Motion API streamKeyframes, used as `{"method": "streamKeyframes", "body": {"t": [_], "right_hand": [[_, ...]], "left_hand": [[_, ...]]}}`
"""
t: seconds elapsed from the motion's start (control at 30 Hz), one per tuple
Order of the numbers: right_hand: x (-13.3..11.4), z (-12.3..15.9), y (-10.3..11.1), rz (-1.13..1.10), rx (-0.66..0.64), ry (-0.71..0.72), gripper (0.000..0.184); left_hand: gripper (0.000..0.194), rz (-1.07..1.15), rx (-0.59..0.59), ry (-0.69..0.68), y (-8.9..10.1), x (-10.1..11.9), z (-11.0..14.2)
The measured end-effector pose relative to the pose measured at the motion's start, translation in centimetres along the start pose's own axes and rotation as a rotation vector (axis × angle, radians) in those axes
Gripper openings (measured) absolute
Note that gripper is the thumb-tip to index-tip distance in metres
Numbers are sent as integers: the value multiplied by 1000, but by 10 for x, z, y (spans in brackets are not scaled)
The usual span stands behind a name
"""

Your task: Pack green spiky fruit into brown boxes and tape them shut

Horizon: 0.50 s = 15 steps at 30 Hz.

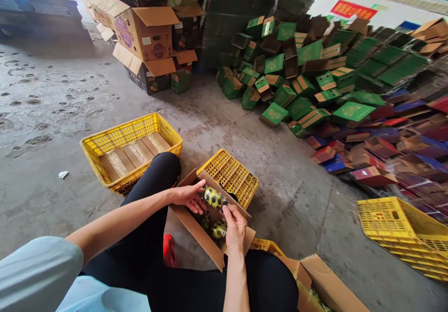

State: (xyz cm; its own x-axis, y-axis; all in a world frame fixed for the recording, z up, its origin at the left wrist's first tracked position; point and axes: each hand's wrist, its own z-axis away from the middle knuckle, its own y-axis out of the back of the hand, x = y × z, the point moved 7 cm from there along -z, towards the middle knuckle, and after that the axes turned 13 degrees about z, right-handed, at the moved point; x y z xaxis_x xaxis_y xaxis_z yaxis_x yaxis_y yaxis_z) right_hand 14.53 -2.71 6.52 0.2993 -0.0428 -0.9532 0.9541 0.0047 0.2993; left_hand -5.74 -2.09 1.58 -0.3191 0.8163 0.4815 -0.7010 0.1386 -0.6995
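Observation:
My right hand (pixel 235 225) pinches the right end of a clear-wrapped yellow-green pack (pixel 213 197) with dark spots; I cannot make out exactly what is inside. My left hand (pixel 191 196) is at the pack's other end, palm up, its fingers spread. Both hands are over an open cardboard box (pixel 196 235) between my legs. Deeper in that box lies another spotted yellow-green pack (pixel 219 229), with more dark, shiny wrapping beside it, partly in shadow.
An upturned yellow crate (pixel 229 174) stands behind the box. Left of it, a yellow crate (pixel 131 132) contains taped cartons (pixel 136 153). At lower right are another open carton (pixel 329 284) and a yellow crate (pixel 385 223). Green boxes (pixel 283 97) lie heaped beyond.

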Motion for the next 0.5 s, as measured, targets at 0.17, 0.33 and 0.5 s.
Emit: {"method": "streamKeyframes", "body": {"t": [0.17, 0.33, 0.5], "right_hand": [[-5, -1, -4, 32, -45, 70, 25], [-8, -1, -7, 26, -51, 63, 23], [-11, 0, -8, -10, -59, 29, 21]], "left_hand": [[80, 36, 18, -40, 2, 4, -1], [71, 84, 37, -178, -1, 16, 6], [55, 43, 9, -268, -9, 25, 14]]}}
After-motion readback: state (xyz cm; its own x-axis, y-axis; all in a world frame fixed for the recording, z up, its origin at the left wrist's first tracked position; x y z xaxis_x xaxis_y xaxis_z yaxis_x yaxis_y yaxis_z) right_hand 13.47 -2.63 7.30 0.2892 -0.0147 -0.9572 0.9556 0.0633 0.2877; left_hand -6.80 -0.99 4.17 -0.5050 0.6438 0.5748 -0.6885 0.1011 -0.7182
